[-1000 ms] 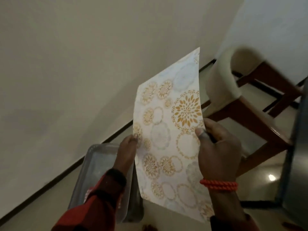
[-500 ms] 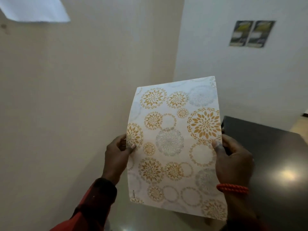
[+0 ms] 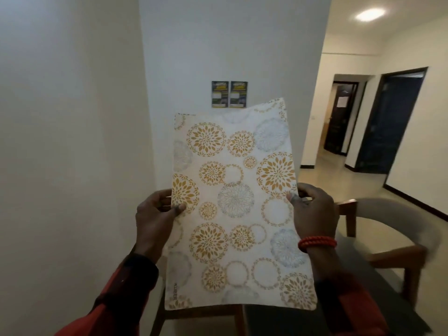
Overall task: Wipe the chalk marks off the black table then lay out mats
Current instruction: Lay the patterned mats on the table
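Right now I am holding up a white rectangular mat (image 3: pixel 236 209) printed with gold and grey floral circles, upright in the air; my left hand (image 3: pixel 155 217) and right hand (image 3: pixel 312 209) are each keeping a pinching grip on a side edge above the black counter (image 3: pixel 363 287).
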